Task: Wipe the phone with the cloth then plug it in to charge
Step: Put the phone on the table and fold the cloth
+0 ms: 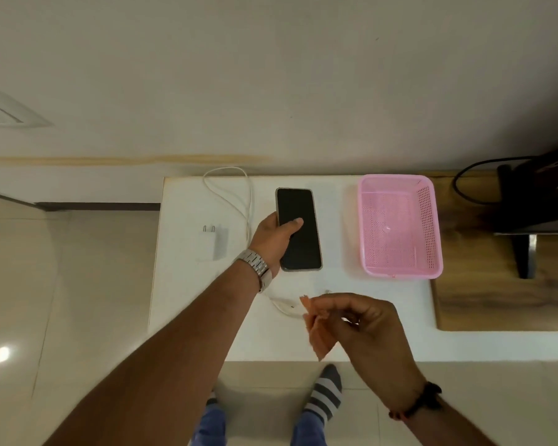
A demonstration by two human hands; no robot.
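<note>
Wiping not yet begun: left hand (276,235) fingers grip the phone (298,229), right hand (364,320) fingers pinch the cloth (319,333), which must next meet the screen.

Cream wall (271,75), glossy tiled floor (78,284)

No text, label, brand or number can be read anywhere. The black glass-fronted phone (298,228) has a dark, blank screen.
</note>
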